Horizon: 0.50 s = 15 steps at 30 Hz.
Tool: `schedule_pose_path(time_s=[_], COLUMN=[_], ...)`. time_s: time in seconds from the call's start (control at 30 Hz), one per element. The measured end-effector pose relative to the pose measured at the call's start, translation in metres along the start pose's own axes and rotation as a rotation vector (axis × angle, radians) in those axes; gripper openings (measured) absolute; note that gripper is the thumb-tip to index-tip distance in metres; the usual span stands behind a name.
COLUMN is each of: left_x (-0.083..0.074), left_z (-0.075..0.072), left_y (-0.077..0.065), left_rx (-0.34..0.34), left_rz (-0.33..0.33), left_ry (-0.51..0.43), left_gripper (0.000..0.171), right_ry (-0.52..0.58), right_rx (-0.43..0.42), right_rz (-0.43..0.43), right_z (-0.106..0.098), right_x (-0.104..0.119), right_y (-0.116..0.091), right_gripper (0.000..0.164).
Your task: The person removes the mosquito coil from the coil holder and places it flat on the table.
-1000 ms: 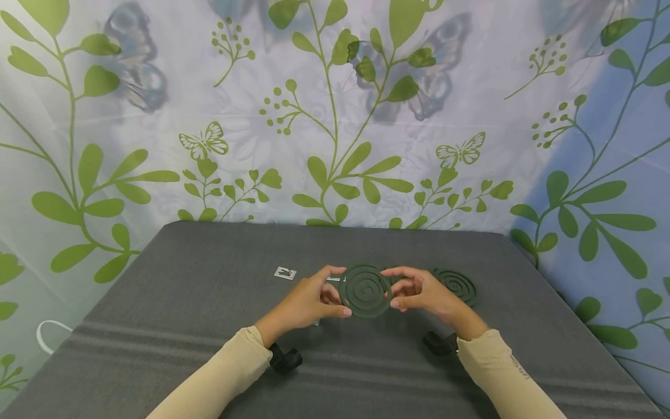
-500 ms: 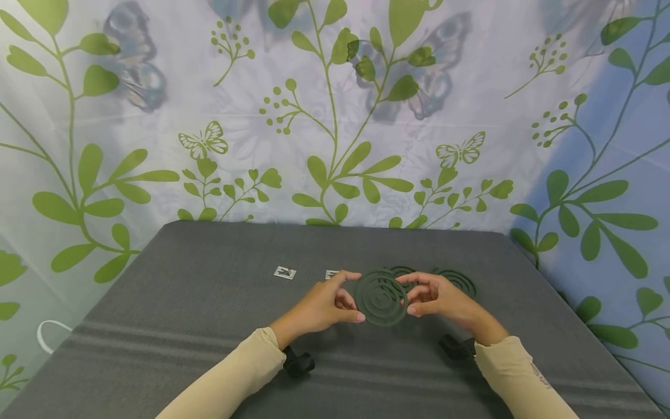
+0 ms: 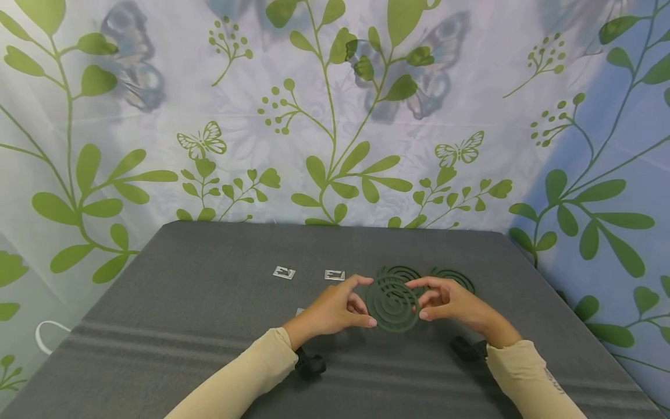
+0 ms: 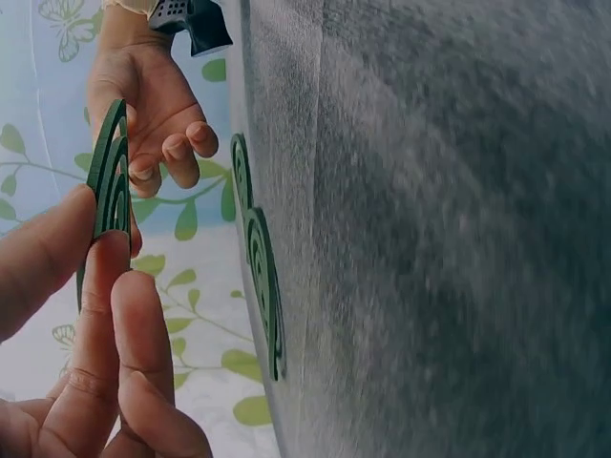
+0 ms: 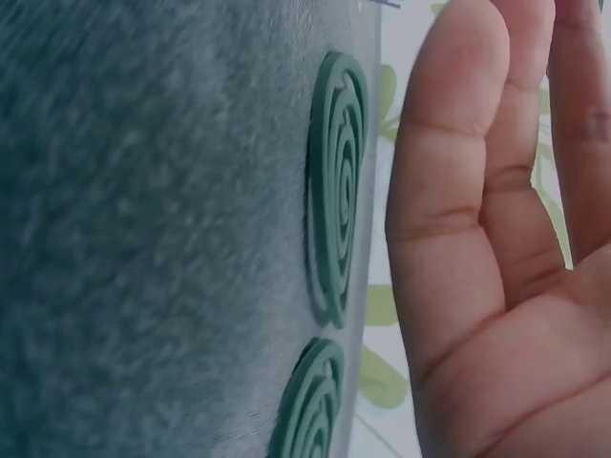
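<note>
A dark green mosquito coil (image 3: 392,306) is held up above the table, its flat spiral facing the head camera. My left hand (image 3: 335,307) pinches its left edge between thumb and fingers. In the left wrist view the coil (image 4: 105,181) appears nearly edge-on in that grip. At the opposite edge, the thumb and index finger of my right hand (image 3: 455,301) grip the coil. The right wrist view has the right hand's other fingers (image 5: 449,191) extended; the held coil is outside that view. Behind it, two more coils lie on the table, one (image 3: 407,271) partly covered, another (image 3: 463,279) farther right.
Two small silver metal plates with cut-out tabs, one at left (image 3: 284,272) and one nearer the middle (image 3: 335,275), lie on the grey table (image 3: 209,326). A third plate (image 3: 300,311) is mostly hidden by the left hand. A leaf-patterned curtain (image 3: 293,145) hangs behind the table.
Both hands have moved right and slightly toward the body with the coil between them. The middle metal plate and the coil on the table behind have come into fuller view.
</note>
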<state>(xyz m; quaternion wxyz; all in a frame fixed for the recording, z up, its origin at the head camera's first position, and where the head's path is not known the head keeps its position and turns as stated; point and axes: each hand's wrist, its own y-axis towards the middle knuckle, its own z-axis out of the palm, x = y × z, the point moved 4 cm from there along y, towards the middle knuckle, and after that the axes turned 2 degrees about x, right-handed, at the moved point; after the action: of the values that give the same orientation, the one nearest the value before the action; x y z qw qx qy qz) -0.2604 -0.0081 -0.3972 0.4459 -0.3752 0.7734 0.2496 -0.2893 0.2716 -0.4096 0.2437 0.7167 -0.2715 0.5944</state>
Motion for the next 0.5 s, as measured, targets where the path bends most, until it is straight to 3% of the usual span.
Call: schedule_pose_path(time_s=[0.5], left_x=[0.0], left_z=[0.016], left_y=[0.009], left_rx=[0.005], left_rz=[-0.037], left_ry=[0.013], left_gripper=[0.077], right_ry=[0.035], right_rx=[0.029], right_rz=[0.053], right_z=[-0.011], right_x=[-0.006], right_y=[-0.01], right_gripper=[0.044])
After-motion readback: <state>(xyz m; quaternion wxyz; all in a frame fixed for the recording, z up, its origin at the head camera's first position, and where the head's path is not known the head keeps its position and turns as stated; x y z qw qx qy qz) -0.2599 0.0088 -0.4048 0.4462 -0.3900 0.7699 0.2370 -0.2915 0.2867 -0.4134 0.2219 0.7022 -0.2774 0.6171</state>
